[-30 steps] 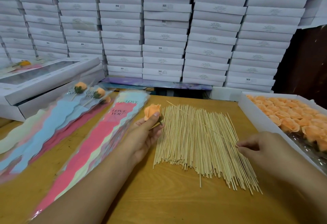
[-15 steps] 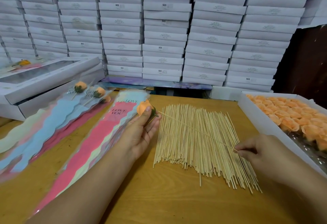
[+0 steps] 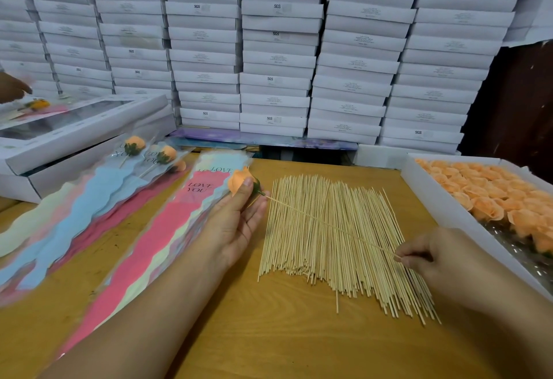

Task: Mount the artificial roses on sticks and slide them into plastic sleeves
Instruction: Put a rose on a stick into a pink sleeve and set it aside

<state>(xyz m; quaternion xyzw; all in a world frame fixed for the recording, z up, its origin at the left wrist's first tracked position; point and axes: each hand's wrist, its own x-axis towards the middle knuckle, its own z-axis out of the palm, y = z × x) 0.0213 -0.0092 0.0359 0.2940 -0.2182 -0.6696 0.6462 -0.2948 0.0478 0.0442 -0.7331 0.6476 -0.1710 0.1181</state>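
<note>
From the head view, my left hand (image 3: pixel 236 223) held the peach rose (image 3: pixel 239 182) between thumb and fingertips, just over the top of the pink "LOVE YOU" sleeve stack (image 3: pixel 167 229). A second before, the rose sat nearer the stick pile (image 3: pixel 338 241) — it had drifted left toward the sleeves. My right hand (image 3: pixel 431 259) pinched the low end of one stick (image 3: pixel 329 226), whose tip now touched the rose's green base; earlier that tip pointed free, above the pile. The box of loose roses (image 3: pixel 490 196) stood at my right — sleeved roses (image 3: pixel 149 151) lay far left on the table (image 3: pixel 269 342).
</note>
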